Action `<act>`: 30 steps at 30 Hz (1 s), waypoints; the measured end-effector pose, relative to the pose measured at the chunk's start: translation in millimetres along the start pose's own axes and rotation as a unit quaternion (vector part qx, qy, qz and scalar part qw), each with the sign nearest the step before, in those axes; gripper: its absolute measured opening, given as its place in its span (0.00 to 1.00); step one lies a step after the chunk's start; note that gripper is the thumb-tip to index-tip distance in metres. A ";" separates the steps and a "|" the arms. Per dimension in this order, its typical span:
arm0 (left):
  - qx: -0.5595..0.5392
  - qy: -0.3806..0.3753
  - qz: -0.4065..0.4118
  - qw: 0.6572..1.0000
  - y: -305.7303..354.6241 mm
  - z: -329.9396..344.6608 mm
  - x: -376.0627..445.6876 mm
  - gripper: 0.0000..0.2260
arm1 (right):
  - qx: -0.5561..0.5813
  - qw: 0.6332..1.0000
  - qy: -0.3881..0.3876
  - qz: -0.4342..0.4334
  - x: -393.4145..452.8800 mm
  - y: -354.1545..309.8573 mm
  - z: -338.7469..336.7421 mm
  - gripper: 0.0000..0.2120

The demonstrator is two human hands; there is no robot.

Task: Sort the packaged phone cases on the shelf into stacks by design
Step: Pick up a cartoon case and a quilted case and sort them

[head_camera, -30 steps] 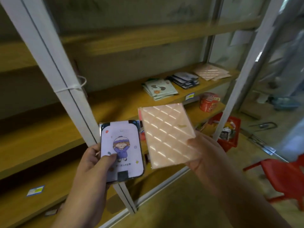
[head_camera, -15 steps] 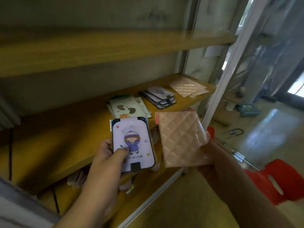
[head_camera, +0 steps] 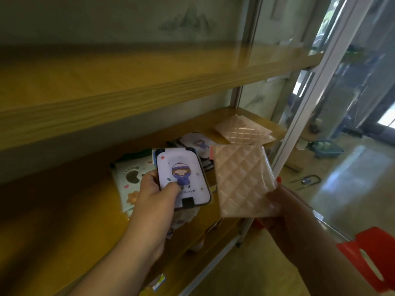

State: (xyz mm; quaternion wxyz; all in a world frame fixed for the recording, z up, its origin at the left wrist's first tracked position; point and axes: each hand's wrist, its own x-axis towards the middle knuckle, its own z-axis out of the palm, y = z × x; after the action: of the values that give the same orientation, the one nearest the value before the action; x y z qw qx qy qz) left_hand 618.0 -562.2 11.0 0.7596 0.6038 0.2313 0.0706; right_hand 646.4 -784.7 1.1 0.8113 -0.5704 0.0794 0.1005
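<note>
My left hand (head_camera: 152, 195) grips a lavender phone case (head_camera: 181, 176) printed with a cartoon child, thumb across its face. In my right hand (head_camera: 282, 208) I hold a pink quilted case (head_camera: 241, 180) by its lower right corner. Both hover over the wooden middle shelf (head_camera: 85, 221). On that shelf lie three stacks: green-and-white paw-print cases (head_camera: 130, 178) partly behind my left hand, lavender cartoon cases (head_camera: 197, 142) half hidden behind the held cases, and pink quilted cases (head_camera: 242, 130) at the far right end.
A wooden upper shelf (head_camera: 128, 82) runs overhead. A white metal upright (head_camera: 316, 82) bounds the rack on the right. A red plastic stool (head_camera: 374, 255) stands at lower right, and a padlock (head_camera: 307, 180) lies on the floor. More packaged items sit on the lower shelf (head_camera: 192, 242).
I have moved to the right along the rack and closer to the three stacks. Both hands, still holding their cases, are now directly over the stacks.
</note>
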 end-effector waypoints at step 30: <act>0.523 0.318 0.072 0.788 -15.4 162.8 121.6 0.18 | -0.289 0.947 -0.135 -0.042 321.4 -129.9 -103.6 0.16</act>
State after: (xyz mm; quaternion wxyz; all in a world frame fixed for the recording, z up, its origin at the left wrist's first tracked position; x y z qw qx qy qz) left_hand 793.8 -663.2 -9.3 0.2040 0.8671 0.4167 0.1812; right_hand 988.8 -901.7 6.1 0.6181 -0.7643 -0.0875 0.1616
